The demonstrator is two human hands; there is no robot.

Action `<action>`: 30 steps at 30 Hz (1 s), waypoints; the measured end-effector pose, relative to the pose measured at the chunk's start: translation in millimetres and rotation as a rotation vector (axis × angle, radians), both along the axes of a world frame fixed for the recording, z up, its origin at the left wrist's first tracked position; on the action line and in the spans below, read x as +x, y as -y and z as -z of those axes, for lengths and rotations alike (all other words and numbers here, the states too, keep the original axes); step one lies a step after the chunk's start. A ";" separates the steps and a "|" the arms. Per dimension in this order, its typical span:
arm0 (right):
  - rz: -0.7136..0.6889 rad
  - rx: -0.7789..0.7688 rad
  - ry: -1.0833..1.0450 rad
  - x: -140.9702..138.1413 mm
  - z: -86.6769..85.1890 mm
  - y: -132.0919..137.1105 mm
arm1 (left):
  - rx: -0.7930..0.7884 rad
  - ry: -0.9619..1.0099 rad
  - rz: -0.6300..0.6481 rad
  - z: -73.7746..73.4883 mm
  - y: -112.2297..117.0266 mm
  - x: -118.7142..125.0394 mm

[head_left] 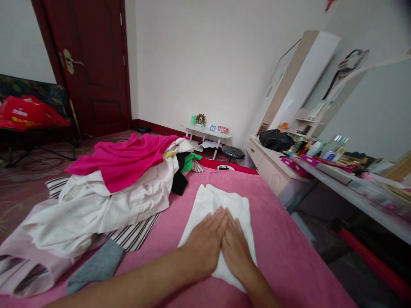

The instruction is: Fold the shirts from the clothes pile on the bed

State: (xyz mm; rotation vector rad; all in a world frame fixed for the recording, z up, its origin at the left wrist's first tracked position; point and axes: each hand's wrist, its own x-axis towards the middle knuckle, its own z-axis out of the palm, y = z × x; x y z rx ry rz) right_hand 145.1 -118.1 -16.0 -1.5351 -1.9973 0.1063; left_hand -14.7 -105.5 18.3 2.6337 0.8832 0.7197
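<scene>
A white garment, folded into a long rectangle, lies flat on the pink bed cover. My left hand rests palm down on its middle with the fingers stretched out. Beside it, touching along the inner edge, my right hand also presses flat on the cloth. Neither hand grips anything. The hands and wrists hide the middle of the garment, and its exact kind does not show.
Left of my arms lies a heap of clothes: a bright pink garment on white cloth, with a grey piece below. A dressing table with bottles stands right, a low white table at the far wall.
</scene>
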 end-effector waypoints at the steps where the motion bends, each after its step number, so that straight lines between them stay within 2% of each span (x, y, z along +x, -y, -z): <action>1: -0.018 -0.064 0.044 -2.0 7.2 -0.4 | -0.025 -0.048 0.014 8.7 -0.3 -3.8; 3: -0.019 -0.163 0.123 -3.1 13.1 -2.8 | -0.063 -0.109 0.007 21.7 -5.1 -13.1; 5: 0.001 -0.206 0.175 -2.6 8.5 -7.1 | -0.082 -0.144 -0.009 26.2 -11.4 -20.7; 10: 0.065 -0.253 0.197 -1.0 -9.2 -26.0 | -0.109 -0.149 -0.125 24.4 -19.4 -20.1; 15: 0.039 -0.245 0.169 4.3 -6.5 -54.7 | -0.084 -0.082 -0.285 26.2 -41.1 -3.7; 20: -0.045 -0.155 -0.005 16.3 0.2 -77.6 | -0.114 0.022 -0.562 16.2 -80.3 12.6; 23: -0.093 -0.057 -0.220 23.7 3.2 -84.0 | -0.171 0.074 -0.649 17.6 -96.3 16.6; 26: 0.033 0.087 -0.356 29.6 4.6 -84.9 | -0.205 0.098 -0.665 23.9 -102.0 15.5; 30: 0.401 0.293 -0.195 36.8 2.3 -80.3 | -0.179 0.136 -0.728 24.0 -100.6 11.0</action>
